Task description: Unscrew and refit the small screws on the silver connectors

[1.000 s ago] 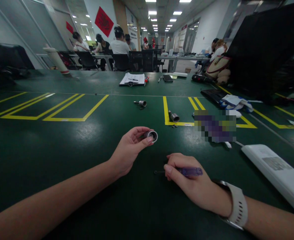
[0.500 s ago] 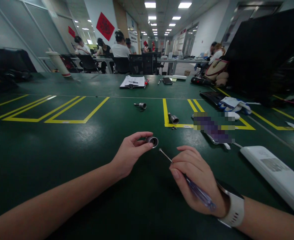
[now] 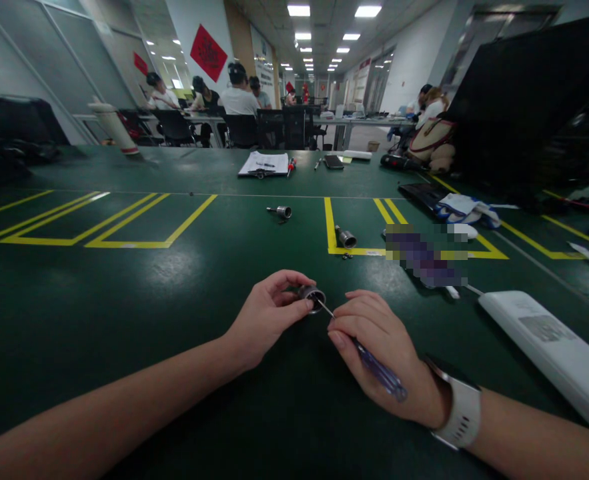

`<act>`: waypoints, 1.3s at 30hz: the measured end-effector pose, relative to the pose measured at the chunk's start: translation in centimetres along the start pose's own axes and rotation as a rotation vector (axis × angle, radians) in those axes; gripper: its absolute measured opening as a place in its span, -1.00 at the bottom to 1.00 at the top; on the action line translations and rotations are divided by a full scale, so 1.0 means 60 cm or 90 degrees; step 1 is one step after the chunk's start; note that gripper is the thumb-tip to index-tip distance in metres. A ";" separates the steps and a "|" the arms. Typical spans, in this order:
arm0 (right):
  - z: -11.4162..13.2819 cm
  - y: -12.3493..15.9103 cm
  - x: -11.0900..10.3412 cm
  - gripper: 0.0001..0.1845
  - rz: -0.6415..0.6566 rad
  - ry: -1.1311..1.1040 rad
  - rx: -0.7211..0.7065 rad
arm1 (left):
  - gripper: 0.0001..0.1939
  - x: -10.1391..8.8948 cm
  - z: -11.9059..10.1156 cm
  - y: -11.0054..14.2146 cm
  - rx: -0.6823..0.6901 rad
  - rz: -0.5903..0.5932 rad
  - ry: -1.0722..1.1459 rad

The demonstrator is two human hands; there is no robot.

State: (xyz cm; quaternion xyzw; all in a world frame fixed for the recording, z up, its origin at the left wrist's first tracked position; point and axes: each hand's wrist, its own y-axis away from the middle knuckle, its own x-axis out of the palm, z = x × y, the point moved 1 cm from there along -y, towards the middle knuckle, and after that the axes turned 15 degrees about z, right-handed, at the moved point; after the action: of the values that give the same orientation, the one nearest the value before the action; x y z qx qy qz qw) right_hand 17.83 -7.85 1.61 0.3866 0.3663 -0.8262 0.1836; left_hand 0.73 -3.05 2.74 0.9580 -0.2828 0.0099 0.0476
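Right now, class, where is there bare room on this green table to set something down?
Bare table lies between the left forearm and the left yellow tape, and between that tape and the farthest metal part. It's crowded ahead and right of the right hand: pixelated item, cloth, white slab.

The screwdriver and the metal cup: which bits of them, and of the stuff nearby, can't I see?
All in the head view:
- Screwdriver tip: lost in the metal cup's dark mouth.
- Cup's back end: behind the left hand.
- Part of the screwdriver: covered by the right hand.
- Small dark bits: too small to name.
- White box: cut off by the right edge.
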 end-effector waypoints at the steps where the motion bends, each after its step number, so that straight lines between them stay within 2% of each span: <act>1: 0.000 0.000 0.000 -0.89 0.001 0.000 -0.001 | -0.76 0.001 -0.001 0.001 -0.001 0.002 -0.005; 8: 0.005 -0.003 0.000 -0.89 0.016 0.004 -0.007 | -0.80 0.002 0.002 0.002 0.019 0.018 -0.048; 14: 0.012 -0.003 -0.002 -0.89 0.014 0.017 -0.019 | -0.88 0.001 0.001 0.001 0.061 -0.019 -0.068; 21: 0.016 -0.006 -0.005 -0.91 0.027 0.034 -0.005 | -0.90 0.000 0.002 0.000 0.078 -0.021 -0.085; 27: 0.011 -0.002 -0.004 -0.88 0.010 -0.016 -0.005 | -0.80 -0.010 0.006 -0.009 0.071 -0.008 -0.099; 32: 0.009 -0.008 -0.016 -0.90 0.009 -0.128 0.094 | -0.48 -0.040 0.019 -0.032 0.070 0.020 -0.095; 35: 0.009 -0.021 -0.024 -0.88 0.013 -0.213 0.190 | -0.56 -0.066 0.028 -0.047 0.108 -0.002 -0.196; 39: -0.001 -0.043 -0.024 -0.81 0.037 -0.368 0.283 | -0.54 -0.093 0.032 -0.056 0.157 -0.031 -0.388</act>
State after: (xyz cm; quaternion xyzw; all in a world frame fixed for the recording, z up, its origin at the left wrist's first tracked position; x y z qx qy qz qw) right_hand 17.24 -6.04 3.91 0.1782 0.0994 -0.9552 0.2144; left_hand -2.14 2.62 0.30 0.9218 -0.2578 -0.2445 -0.1553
